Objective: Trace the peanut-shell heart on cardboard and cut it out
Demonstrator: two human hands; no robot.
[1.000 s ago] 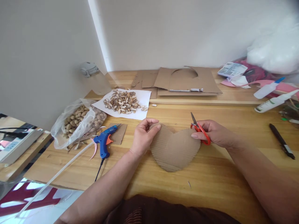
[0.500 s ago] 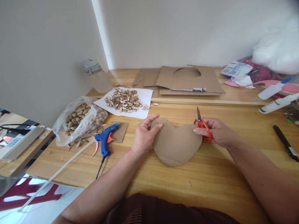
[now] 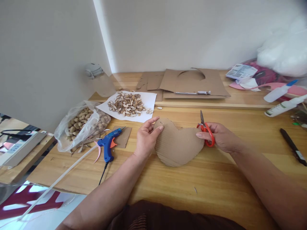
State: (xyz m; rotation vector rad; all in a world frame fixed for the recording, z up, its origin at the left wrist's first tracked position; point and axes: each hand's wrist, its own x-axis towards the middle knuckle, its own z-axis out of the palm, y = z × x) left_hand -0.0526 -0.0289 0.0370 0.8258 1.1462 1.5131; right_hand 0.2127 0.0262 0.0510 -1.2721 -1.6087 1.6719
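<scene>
A heart-shaped piece of cardboard [image 3: 178,145] is held over the table, its notch facing away from me. My left hand [image 3: 149,135] pinches its upper left lobe between thumb and fingers. On the right side, my right hand [image 3: 219,137] grips red-handled scissors [image 3: 209,135], blades pointing up and away. The right thumb also rests by the heart's right edge. The scissor blades look closed and sit just beyond the cardboard's upper right edge. Fingers of the right hand behind the handles are partly hidden.
A blue glue gun [image 3: 109,145] lies left, on cardboard scraps. Behind it are a plastic bag of peanuts [image 3: 80,123] and shells [image 3: 128,103] on white paper [image 3: 151,97]. Cut cardboard sheets [image 3: 192,84] lie at the back. A black pen [image 3: 292,145] and glue bottles [image 3: 284,107] are right.
Both hands, with the cardboard heart and scissors, have shifted slightly left in view. The heart has tilted a little, its lower tip rising slightly. Both grips stay the same.
</scene>
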